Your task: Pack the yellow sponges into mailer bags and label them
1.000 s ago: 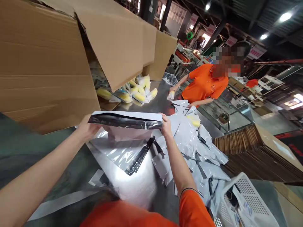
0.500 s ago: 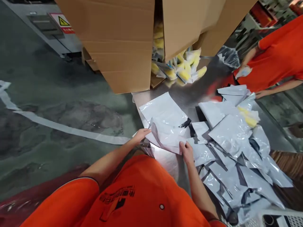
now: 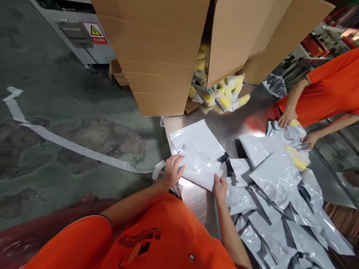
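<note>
A white plastic mailing bag [image 3: 198, 170] lies at the near edge of the metal table in front of me. My left hand [image 3: 173, 171] rests on its left edge, fingers stretched out and lying over the plastic. At the bag's lower right corner, my right hand [image 3: 220, 186] pinches the edge between thumb and fingers. Another white mailing bag [image 3: 198, 140] lies flat just behind it and is partly covered by it. To the right is a heap of filled white mailing bags [image 3: 276, 179].
A large cardboard box [image 3: 157, 56] stands at the back, with yellow-and-white wrapped items [image 3: 227, 91] spilling from its opening. Across the metal table [image 3: 198, 207], a co-worker in orange [image 3: 331, 82] handles a bag. White tape [image 3: 75, 147] trails over the floor at left.
My left hand has gone from pinching the bag's raised left edge to lying over it. The bag now lies flatter. The co-worker's two hands have come together at a bag.
</note>
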Tool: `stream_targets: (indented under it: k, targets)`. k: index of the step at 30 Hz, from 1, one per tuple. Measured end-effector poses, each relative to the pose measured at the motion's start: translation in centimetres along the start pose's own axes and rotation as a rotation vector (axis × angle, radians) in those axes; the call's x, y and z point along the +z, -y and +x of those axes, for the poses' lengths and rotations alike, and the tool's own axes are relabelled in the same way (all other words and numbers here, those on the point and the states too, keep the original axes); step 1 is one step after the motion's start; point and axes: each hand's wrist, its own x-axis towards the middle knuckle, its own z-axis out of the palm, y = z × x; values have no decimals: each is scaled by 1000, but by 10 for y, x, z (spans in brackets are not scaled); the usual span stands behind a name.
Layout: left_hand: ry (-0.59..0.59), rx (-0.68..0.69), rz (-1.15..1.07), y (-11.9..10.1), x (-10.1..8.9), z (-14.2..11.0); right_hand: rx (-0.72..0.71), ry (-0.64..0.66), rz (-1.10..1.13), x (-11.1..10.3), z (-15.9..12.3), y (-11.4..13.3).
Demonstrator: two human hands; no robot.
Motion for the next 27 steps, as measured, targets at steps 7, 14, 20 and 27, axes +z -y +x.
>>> stream_targets:
  k: [7,14,20,27]
  targets:
    - [333,359,614,9,32,-10,-72,-37,-139,-14,17,16]
    - [327,346,597,19,31,-9,-806,76,-207,22,66,116]
    - [269,401,631,26,35,-11,-886,203,-375,85,181,247]
    - [241,519,660,38,33,-8,-819,213,-492,126,272,326]
